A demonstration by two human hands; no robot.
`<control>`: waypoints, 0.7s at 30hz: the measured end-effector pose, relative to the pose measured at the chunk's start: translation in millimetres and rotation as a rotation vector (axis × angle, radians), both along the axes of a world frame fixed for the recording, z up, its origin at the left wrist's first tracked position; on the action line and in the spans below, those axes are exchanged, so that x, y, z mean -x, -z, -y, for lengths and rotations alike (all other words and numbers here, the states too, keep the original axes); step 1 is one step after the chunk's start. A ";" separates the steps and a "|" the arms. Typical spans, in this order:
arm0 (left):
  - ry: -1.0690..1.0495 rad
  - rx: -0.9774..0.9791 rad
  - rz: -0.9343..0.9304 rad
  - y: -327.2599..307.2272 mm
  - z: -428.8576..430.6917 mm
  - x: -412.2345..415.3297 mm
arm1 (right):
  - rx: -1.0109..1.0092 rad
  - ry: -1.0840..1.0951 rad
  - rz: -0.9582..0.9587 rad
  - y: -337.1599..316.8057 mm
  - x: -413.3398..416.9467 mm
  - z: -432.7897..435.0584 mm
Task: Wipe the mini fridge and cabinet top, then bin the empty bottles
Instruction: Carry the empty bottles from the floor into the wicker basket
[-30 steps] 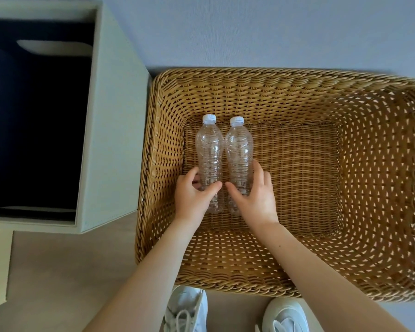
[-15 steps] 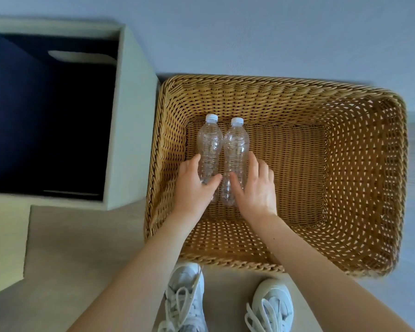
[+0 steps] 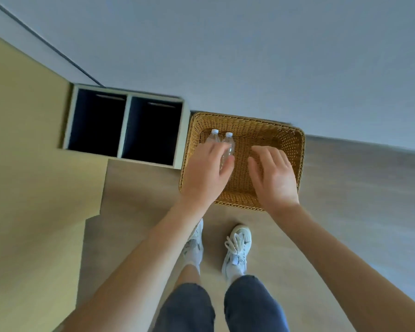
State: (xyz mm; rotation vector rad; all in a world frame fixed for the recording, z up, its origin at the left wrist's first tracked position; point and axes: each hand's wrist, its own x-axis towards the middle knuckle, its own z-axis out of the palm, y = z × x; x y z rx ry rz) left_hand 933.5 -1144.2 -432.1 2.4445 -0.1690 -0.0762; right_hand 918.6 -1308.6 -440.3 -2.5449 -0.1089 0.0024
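Two clear empty bottles with white caps lie side by side at the left of a woven wicker basket [image 3: 292, 149] on the floor: one bottle [image 3: 212, 137] on the left, the other bottle [image 3: 228, 146] next to it. My left hand [image 3: 205, 174] hovers above them with loose, spread fingers, hiding their lower halves. My right hand [image 3: 273, 176] is open above the basket's middle, palm turned inward. Neither hand holds anything.
A pale two-compartment bin [image 3: 126, 127] with dark insides stands left of the basket against the grey wall. A light wooden cabinet surface [image 3: 29, 188] fills the left side. My white sneakers [image 3: 236, 250] stand on the wood floor just before the basket.
Both hands have let go of the bottles and lifted out of the basket. The view has pulled far back and up, so the basket looks much smaller.
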 end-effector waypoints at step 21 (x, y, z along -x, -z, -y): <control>0.082 -0.390 0.436 -434.6 3.0 130.2 | 0.174 -0.094 0.269 -438.9 120.1 45.4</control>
